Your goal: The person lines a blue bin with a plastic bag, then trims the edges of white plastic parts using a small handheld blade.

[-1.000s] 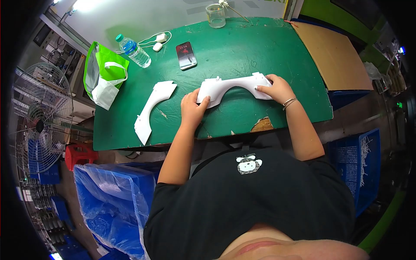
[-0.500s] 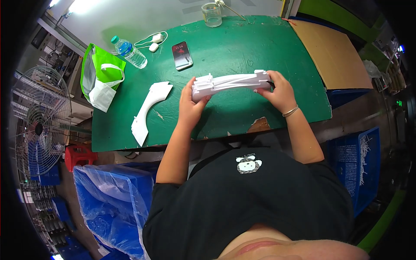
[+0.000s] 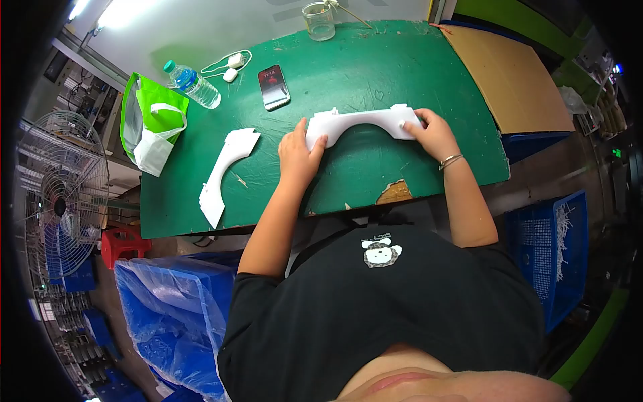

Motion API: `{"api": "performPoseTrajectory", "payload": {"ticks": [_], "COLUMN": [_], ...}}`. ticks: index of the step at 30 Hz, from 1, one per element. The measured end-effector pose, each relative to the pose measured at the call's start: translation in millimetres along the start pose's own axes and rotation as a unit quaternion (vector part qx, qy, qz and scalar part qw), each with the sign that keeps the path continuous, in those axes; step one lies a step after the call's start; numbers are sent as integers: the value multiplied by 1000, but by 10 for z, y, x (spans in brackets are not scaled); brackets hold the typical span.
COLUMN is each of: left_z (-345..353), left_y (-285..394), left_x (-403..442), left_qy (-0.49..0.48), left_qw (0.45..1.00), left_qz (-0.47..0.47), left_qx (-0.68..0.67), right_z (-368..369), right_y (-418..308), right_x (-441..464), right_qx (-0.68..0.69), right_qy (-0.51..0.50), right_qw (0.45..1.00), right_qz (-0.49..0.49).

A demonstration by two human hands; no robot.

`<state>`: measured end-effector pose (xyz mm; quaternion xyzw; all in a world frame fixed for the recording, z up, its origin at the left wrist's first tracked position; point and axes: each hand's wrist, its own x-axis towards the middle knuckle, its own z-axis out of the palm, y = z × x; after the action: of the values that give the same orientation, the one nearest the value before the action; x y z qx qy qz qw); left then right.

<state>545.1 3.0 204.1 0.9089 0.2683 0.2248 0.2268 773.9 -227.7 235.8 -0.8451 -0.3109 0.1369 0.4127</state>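
A white arched plastic part (image 3: 362, 120), with small tabs along its far edge, is held between my two hands over the green table. My left hand (image 3: 301, 149) grips its left end, thumb on the near face. On the right end, my right hand (image 3: 432, 137) is closed with the thumb pressed on the upper face. Whether the part touches the tabletop I cannot tell. A second white curved part (image 3: 220, 177) of similar shape lies on the table to the left of my left hand, touched by neither hand.
On the green table (image 3: 362, 74) are a phone (image 3: 273, 87), a water bottle (image 3: 193, 84), a white charger (image 3: 234, 61) and a glass (image 3: 319, 21). A green bag (image 3: 157, 110) stands at the left edge, cardboard (image 3: 509, 84) at the right. Blue crates (image 3: 549, 261) flank me.
The held part has been tilted, so its smooth broad face now shows instead of its ribbed edge. Both hands have turned with it and keep their hold.
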Motion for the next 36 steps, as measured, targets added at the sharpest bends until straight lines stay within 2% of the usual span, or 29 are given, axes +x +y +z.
{"api": "performPoseTrajectory", "payload": {"ticks": [1,3,4,6,11,14,18,21,23,24,25,26,27,28,29,30,31,33,34,35,36], "left_z": [45,127,149,170,277,382,360,177,-70,-222,-325,-396,-496,-615,-715,-790,-726,-494,-466,-419,-444], "left_y": [16,93,162,318,499,484,558,665,781,847,858,792,747,726,732,758,752,722,680,652,752], "left_x": [7,66,67,98,275,424,518,410,318,251,184,142,77,-16,-120,-211,-314,-529,-602,-641,-650], "left_qy": [-2,25,24,34,-6,5,79,125,141,126,108,90,89,-25,-135,-157,-158,-59,-46,-45,-33], "left_qw": [1000,994,995,996,996,995,987,985,985,988,989,980,980,895,697,656,656,707,800,800,834], "left_qz": [-1,-12,-13,16,-2,4,31,63,74,83,90,124,123,34,-60,22,21,46,84,82,46], "left_qx": [-1,102,101,83,94,104,138,99,68,11,-46,-130,-130,-444,-701,-738,-737,-704,-592,-592,-549], "right_z": [-33,-73,-65,-11,52,87,8,-67,-182,-240,-292,-350,-392,-403,-412,-415,-390,-244,-171,-114,-80], "right_y": [40,68,62,8,-91,-6,-134,-154,-193,-148,-120,-108,-122,-166,-215,-267,-298,-294,-292,-292,-289], "right_x": [41,51,31,-19,-66,83,68,-19,-110,-128,-163,-207,-251,-319,-415,-508,-587,-689,-734,-762,-781], "right_qx": [-30,-99,-100,-168,-197,-209,-224,-170,-35,65,65,164,262,262,262,297,329,328,318,308,298], "right_qy": [17,76,76,160,131,184,186,217,229,182,179,148,117,125,125,93,60,41,6,-29,-68], "right_qw": [999,992,992,972,970,958,955,957,964,972,972,966,948,947,948,949,942,944,948,951,952], "right_qz": [31,16,16,-43,-48,-70,-58,-84,-128,-137,-136,-136,-135,-134,-133,-59,16,26,17,8,13]}}
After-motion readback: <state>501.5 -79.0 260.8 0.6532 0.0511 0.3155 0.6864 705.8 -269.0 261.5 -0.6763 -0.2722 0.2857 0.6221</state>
